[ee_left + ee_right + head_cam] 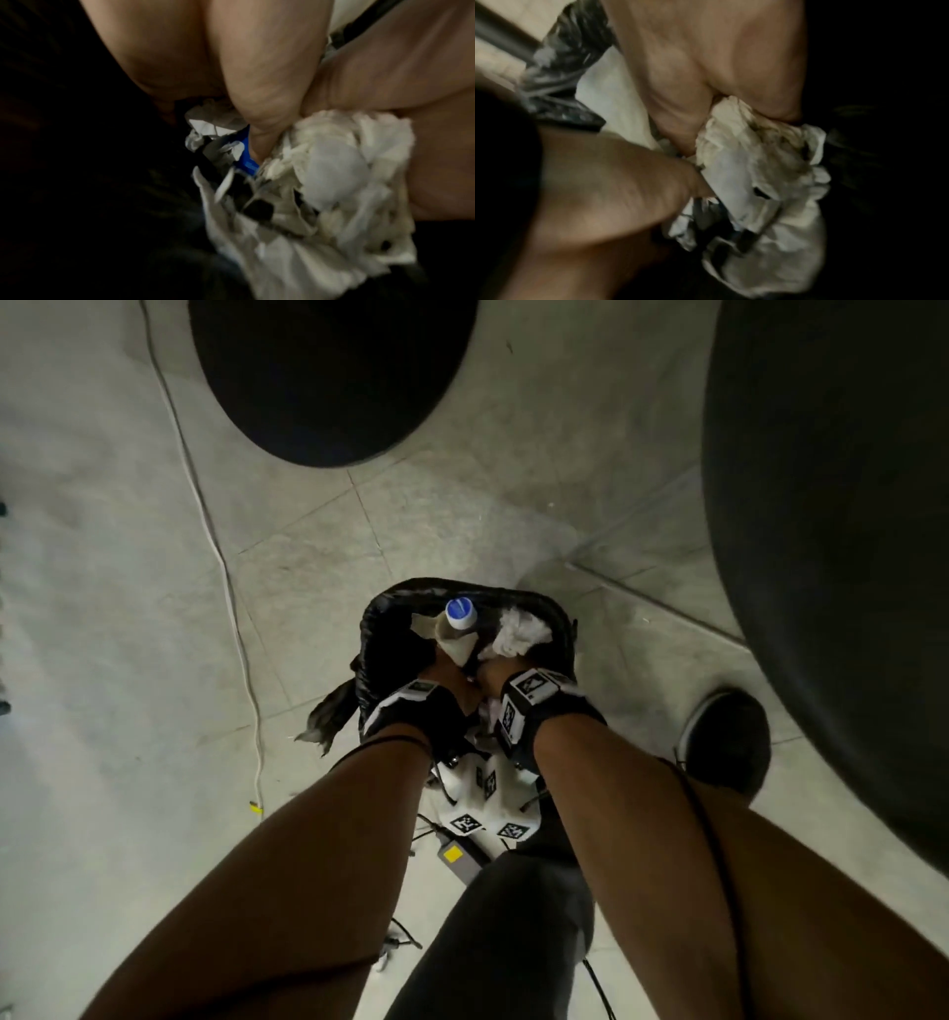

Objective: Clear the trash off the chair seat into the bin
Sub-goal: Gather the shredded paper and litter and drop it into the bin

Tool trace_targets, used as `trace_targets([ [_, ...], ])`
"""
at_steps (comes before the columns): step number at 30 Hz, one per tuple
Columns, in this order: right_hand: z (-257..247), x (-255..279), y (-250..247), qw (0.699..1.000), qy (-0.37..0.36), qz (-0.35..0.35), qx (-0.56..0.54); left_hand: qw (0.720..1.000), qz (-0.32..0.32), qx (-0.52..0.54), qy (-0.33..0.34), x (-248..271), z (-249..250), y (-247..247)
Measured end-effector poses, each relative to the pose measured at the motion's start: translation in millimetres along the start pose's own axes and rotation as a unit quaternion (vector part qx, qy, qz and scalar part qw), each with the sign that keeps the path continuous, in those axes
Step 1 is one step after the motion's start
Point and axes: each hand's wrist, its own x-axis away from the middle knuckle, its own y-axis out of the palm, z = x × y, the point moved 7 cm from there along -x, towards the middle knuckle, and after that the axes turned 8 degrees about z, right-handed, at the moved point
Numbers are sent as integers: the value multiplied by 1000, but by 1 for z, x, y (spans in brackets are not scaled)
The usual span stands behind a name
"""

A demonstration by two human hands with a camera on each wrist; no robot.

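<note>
A person is reaching both hands down into a black-lined bin point(377, 629) standing on a tiled floor point(128, 618). The left hand point(447, 672) is curling its fingers point(259, 130) around a crumpled wrapper point(221, 142) with blue print, while the right hand point(495, 675) is clutching a wad of white tissue point(752, 162), the two hands touching over the bin's near edge. A bottle with a blue cap point(460, 611) is sticking up by the far rim. A white cable point(226, 577) is trailing across the floor's left side.
</note>
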Motion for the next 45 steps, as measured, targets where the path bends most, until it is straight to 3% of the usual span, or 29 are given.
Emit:
trace_targets([
  [2,-1,10,-10,1000,0,10,-28,998,-45,37,8,23,32,-24],
  [4,-10,21,-19,993,26,-33,-108,991,-90,95,8,39,51,-35],
  [5,-16,30,-27,992,0,-36,-123,988,-100,117,7,43,53,-39],
  [7,-16,40,-42,984,-23,18,-176,983,-111,139,-37,57,50,-53],
  [10,-7,52,-51,960,23,98,-263,984,-68,156,-61,76,43,-77],
  [12,-9,58,-49,961,25,92,-261,982,-42,176,-57,83,39,-87],
  [15,-8,68,-47,977,24,73,-200,982,-53,177,-39,95,35,-89],
  [18,-2,86,-47,988,7,51,-144,974,-59,205,-75,110,31,-91],
  [23,13,165,-64,987,-32,20,-155,967,-53,236,-80,170,59,-129],
  [27,29,264,-107,972,-70,21,-224,960,-10,278,-15,232,113,-196],
  [30,44,341,-167,940,-84,78,-323,955,68,285,46,273,176,-264],
  [32,59,386,-215,904,-87,141,-394,952,82,283,81,291,224,-300],
  [34,81,421,-270,867,-103,272,-405,947,79,279,141,297,277,-326],
  [36,108,440,-317,827,-93,422,-359,940,94,257,205,287,326,-345],
  [37,119,442,-334,821,-77,466,-320,939,114,227,233,275,351,-351],
  [40,130,420,-357,874,-48,443,-191,943,134,132,275,218,415,-354],
  [43,130,387,-350,912,-55,387,-125,970,60,35,233,173,452,-329],
  [45,134,375,-340,923,-30,382,-49,979,3,-55,195,169,454,-306],
])
